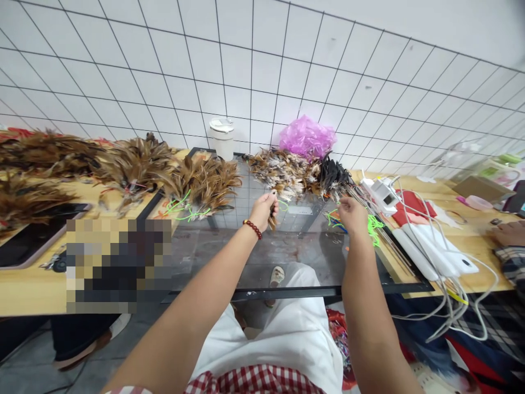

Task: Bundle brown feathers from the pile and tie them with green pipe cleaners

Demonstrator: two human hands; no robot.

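My left hand (263, 212), with a red bead bracelet at the wrist, is closed on a small feather bundle (273, 223), brown tips pointing down. It is over the dark glass tabletop (287, 251). A thin green cord shows just right of that hand. To the right, my right hand (353, 214) has its fingers curled together above bright green cords (374, 229); what they hold, if anything, is hidden. Behind both hands lies a heap of mottled brown-and-white feathers (283, 172), with black feathers (334, 176) at its right end.
Bunches of brown feathers (205, 183) line the left side. A lidded white cup (222, 139) and a pink plastic bag (307, 137) stand by the wire grid. At right are a white power strip (381, 194), cables, thin rods and another person's hand (508, 232). A phone (41, 232) lies left.
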